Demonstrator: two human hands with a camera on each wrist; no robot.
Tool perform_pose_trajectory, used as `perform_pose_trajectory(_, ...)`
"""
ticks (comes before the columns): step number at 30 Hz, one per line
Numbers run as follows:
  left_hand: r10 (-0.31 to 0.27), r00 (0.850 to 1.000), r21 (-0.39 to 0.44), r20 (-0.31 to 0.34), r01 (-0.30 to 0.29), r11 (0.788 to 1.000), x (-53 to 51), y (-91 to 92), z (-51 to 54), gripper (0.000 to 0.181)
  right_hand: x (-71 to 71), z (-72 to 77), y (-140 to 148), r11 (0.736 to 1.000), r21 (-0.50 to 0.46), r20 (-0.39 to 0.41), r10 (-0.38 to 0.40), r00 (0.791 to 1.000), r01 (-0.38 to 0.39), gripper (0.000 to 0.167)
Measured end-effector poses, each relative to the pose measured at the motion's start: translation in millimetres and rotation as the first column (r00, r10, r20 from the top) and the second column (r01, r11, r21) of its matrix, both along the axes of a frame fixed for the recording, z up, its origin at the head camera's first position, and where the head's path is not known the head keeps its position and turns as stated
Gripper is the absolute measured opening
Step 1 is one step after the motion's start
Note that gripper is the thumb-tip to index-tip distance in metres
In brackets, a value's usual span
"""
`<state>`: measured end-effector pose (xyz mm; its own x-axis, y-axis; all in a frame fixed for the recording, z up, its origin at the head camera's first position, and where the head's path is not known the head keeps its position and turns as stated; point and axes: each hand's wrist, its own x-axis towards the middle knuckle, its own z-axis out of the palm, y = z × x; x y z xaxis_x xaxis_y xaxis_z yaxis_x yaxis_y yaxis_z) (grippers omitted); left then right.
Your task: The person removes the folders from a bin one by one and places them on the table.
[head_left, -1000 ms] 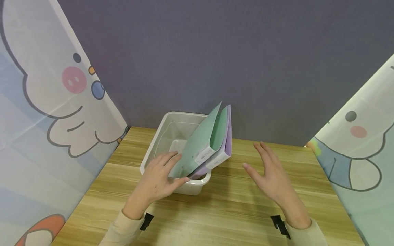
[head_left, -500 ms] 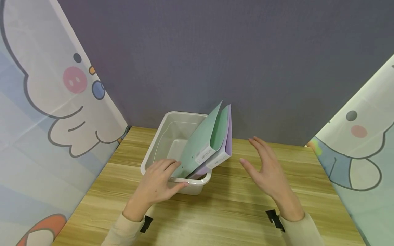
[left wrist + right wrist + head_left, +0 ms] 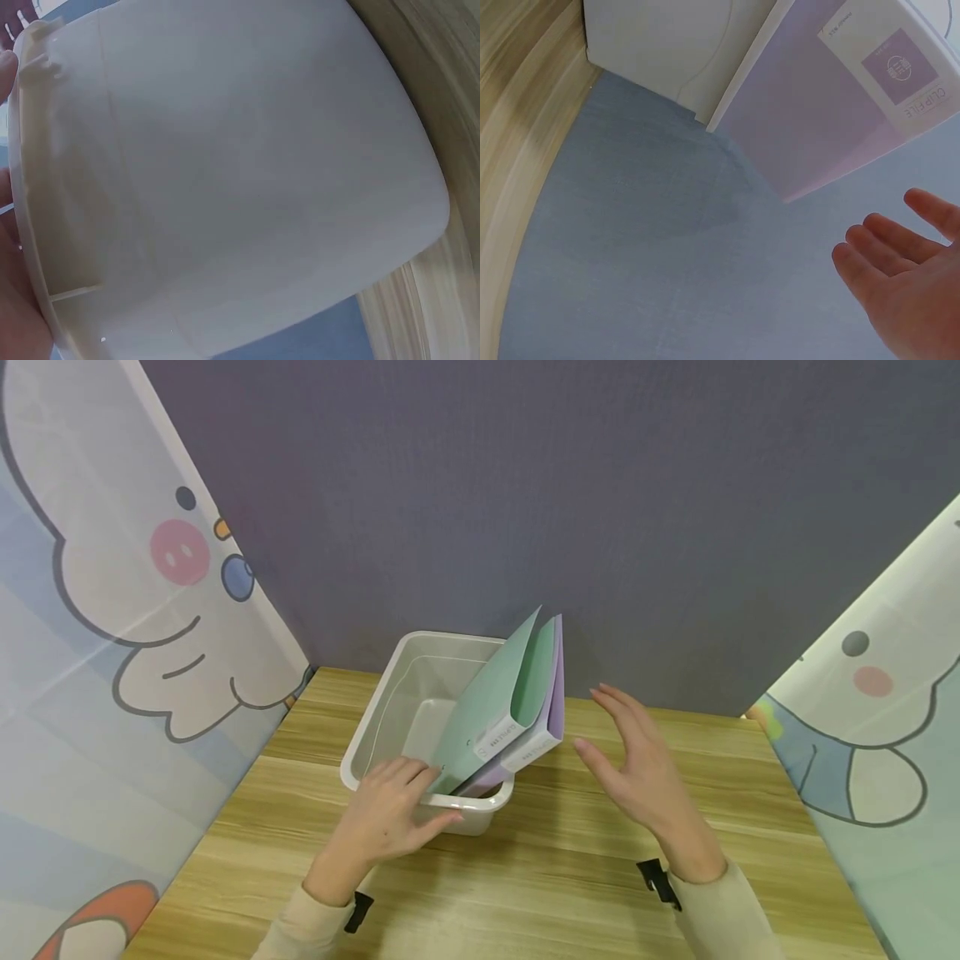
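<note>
Green folder (image 3: 480,702) and purple folder (image 3: 817,97) lean together inside a white bin (image 3: 405,714), both tilted right, their upper parts rising past its right rim. The purple one lies behind the green, so the head view gives only its spine label and narrow strips of its cover; the right wrist view shows a broader face, cut off at the frame edge, with "CLIP FILE" printed upside down. On the green spine the small print is hard to read, and the folders' bottom ends are hidden behind the bin's near rim.

The left hand (image 3: 386,810) holds that rim, its fingers bent over into the bin and its thumb on the near side; in the left wrist view it is mostly cut off, the bin's outer wall filling the frame. The right hand (image 3: 641,772) hovers to the right of the folders, near the purple one yet apart from it, fingers extended and holding nothing.

The bin stands on a wood-grain counter (image 3: 555,893). Behind rises a dark grey panel (image 3: 570,510), and cartoon-printed sheets (image 3: 112,568) flank both sides, their figures cropped. The pale sleeves (image 3: 303,927) run out of frame.
</note>
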<state>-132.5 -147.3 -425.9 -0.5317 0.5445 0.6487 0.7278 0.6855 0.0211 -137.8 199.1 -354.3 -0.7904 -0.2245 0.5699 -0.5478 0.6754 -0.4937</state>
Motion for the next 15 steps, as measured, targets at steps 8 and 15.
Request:
perform_pose_trajectory(8,0.016,0.999,-0.036,-0.036,-0.017,0.999,0.3,2.2,-4.0,0.063,-8.1,0.5,-7.5,0.998,-0.014,-0.062,0.059,0.996,-0.060,0.062)
perform_pose_trajectory(15,0.034,0.998,-0.066,-0.055,-0.038,0.997,0.1,4.4,-6.3,0.062,-11.0,0.8,-10.1,0.993,-0.009,-0.125,0.113,0.986,-0.115,0.059)
